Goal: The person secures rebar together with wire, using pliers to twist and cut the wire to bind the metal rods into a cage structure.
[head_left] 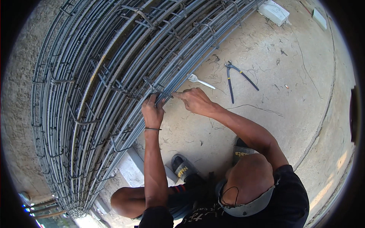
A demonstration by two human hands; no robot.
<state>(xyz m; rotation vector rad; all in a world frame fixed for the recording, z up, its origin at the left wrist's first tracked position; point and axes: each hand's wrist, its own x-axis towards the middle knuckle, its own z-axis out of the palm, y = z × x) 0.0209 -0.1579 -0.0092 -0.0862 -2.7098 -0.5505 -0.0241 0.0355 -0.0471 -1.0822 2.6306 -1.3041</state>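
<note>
A long bundle of steel rebar point(125, 72) with stirrups runs from the lower left to the top. My left hand point(153, 114) is closed at its near edge, fingers hooked over the outer bars. Just to the right, my right hand point(195, 101) has its index finger reaching to the same bars and its other fingers curled. Anything pinched at that fingertip is too small to make out. Nearest to my right hand lies a white plastic fork point(202, 81). Beyond it, end-cutting pliers point(230, 81) with dark, yellow-banded handles rest spread on the concrete floor.
White blocks point(273, 13) sit by the bundle's far end, and another white block point(131, 167) is beside its near edge. Thin wire point(254, 107) and scraps litter the concrete. My sandalled foot point(182, 167) is close to the bars. Rough ground point(17, 110) borders the left side.
</note>
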